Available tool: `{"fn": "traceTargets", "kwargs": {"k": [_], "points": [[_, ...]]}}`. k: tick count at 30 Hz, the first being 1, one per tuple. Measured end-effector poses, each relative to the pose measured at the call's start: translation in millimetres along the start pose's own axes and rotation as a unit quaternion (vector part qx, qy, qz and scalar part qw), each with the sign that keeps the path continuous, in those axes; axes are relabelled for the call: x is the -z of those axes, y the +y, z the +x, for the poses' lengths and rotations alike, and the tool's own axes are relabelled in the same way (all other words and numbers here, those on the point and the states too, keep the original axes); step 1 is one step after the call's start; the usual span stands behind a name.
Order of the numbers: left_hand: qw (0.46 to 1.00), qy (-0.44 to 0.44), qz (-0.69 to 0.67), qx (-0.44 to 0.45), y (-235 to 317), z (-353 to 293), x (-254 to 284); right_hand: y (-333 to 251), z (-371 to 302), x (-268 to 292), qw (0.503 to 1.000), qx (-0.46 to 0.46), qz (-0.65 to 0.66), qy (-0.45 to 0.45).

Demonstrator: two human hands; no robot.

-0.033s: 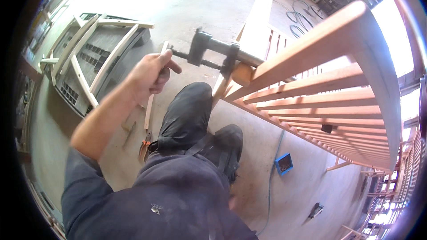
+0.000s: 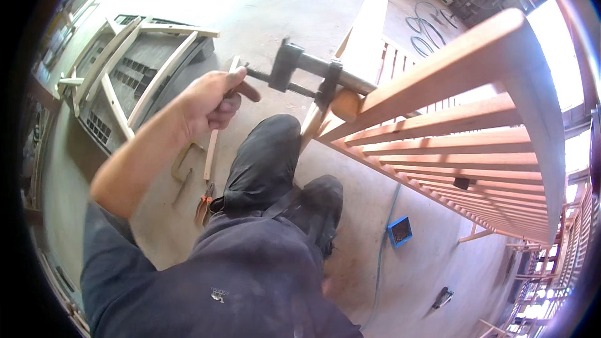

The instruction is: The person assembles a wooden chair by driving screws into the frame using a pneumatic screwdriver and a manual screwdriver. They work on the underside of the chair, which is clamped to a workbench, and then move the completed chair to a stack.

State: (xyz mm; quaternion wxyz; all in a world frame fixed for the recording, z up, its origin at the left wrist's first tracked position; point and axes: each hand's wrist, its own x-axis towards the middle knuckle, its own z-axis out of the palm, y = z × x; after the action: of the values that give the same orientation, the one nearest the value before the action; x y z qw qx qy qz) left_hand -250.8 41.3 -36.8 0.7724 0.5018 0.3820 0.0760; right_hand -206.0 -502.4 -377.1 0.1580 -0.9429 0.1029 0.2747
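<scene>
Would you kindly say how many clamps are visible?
2: a dark metal screw clamp at the slatted wooden frame, beside the left hand, and apparently a yellowish C-shaped clamp on the grey floor to the left. Others may be hidden.

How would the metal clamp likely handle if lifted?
The clamp is probably stiff and heavy for its size, given its thick metal build. It may tip, as one end juts well beyond the slatted wooden frame. Its threaded screw likely turns rather than slides.

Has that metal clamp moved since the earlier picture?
No: against the slatted wooden frame, the clamp sits at the same end, no clear shift either way.
</scene>
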Motion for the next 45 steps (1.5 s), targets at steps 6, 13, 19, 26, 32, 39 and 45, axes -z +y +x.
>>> {"fn": "traceTargets", "kwargs": {"k": [6, 13, 19, 26, 32, 39, 45], "points": [[0.949, 0.048, 0.219, -0.222, -1, -32, -4, 14, 50, -11, 0.995, 0.079, 0.040, -0.054], [0.454, 0.143, 0.595, -0.647, 4, -2, 35, -104, 127, 95, 0.940, 0.269, 0.173, 0.123], [0.620, -0.023, 0.476, -0.623, 28, 44, 41, -253, 48, 177, 0.853, 0.402, 0.320, 0.088], [0.992, -0.118, 0.007, -0.034, 16, 128, 42, -354, -36, 159, 0.754, 0.559, 0.334, 0.079], [0.955, -0.284, 0.090, -0.019, -47, 60, 56, -387, -57, 170, 0.657, 0.566, 0.490, -0.086], [0.855, -0.017, 0.174, -0.487, 34, -17, -10, -449, -80, 184, 0.522, 0.413, 0.724, -0.181], [0.611, 0.007, 0.553, -0.567, 103, -19, -73, -451, -67, 166, 0.511, 0.385, 0.753, -0.153]]}}
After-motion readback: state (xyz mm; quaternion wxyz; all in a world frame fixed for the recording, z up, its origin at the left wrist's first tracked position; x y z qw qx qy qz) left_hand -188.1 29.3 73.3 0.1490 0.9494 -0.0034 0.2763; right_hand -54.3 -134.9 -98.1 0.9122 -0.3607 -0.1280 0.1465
